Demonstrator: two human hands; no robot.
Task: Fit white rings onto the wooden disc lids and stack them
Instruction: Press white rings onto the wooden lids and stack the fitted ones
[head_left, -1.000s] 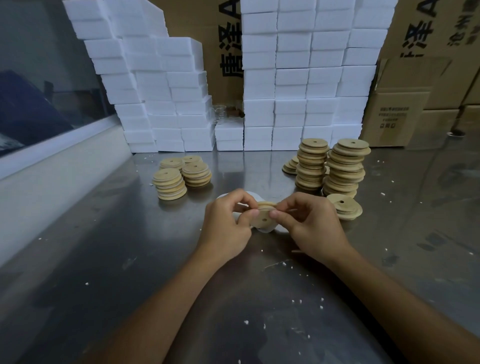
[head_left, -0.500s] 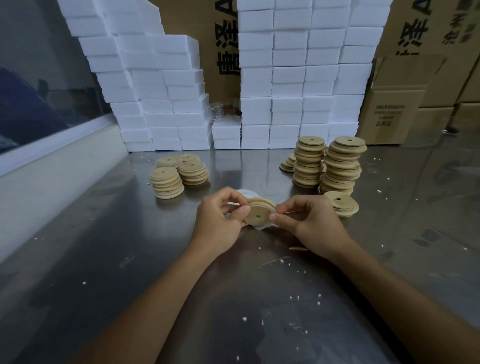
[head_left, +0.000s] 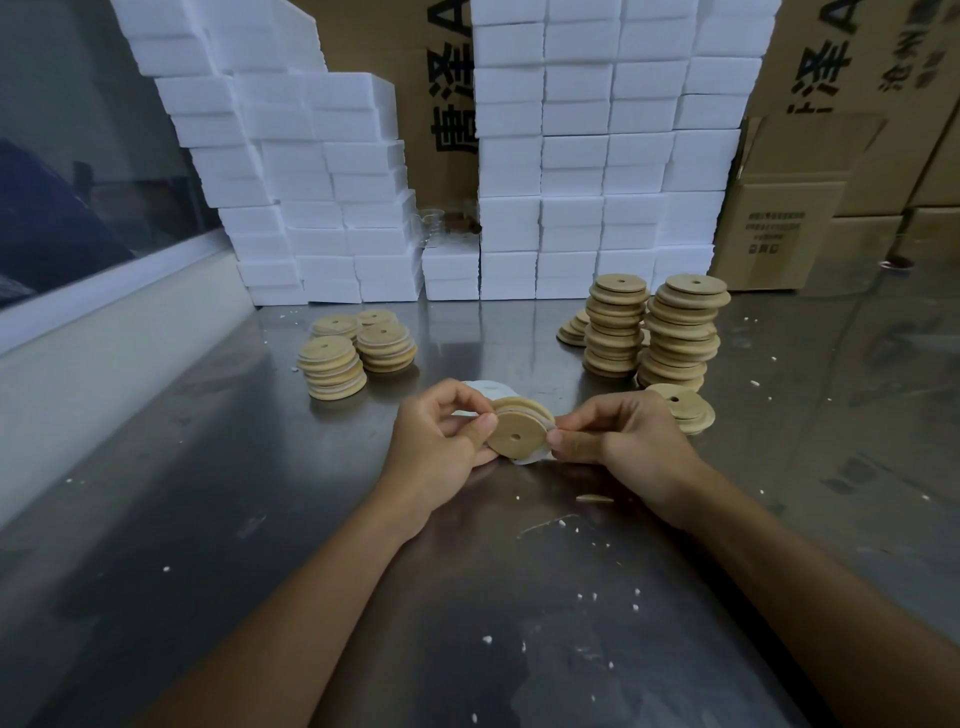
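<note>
A wooden disc lid with a centre hole stands tilted on edge over the steel table, its flat face towards me. My left hand pinches its left rim with thumb and fingers. My right hand pinches the right rim, where a white ring wraps the lid's stepped edge. More white rings lie on the table behind the hands. Three short stacks of lids stand at the back left. Two tall stacks and a low one stand at the right.
Walls of white foam blocks and cardboard boxes close off the back of the steel table. A white ledge runs along the left side. White crumbs and a wood sliver lie near my arms.
The lid has turned from near edge-on to facing me. Both hands have shifted slightly on its rim while keeping hold.
</note>
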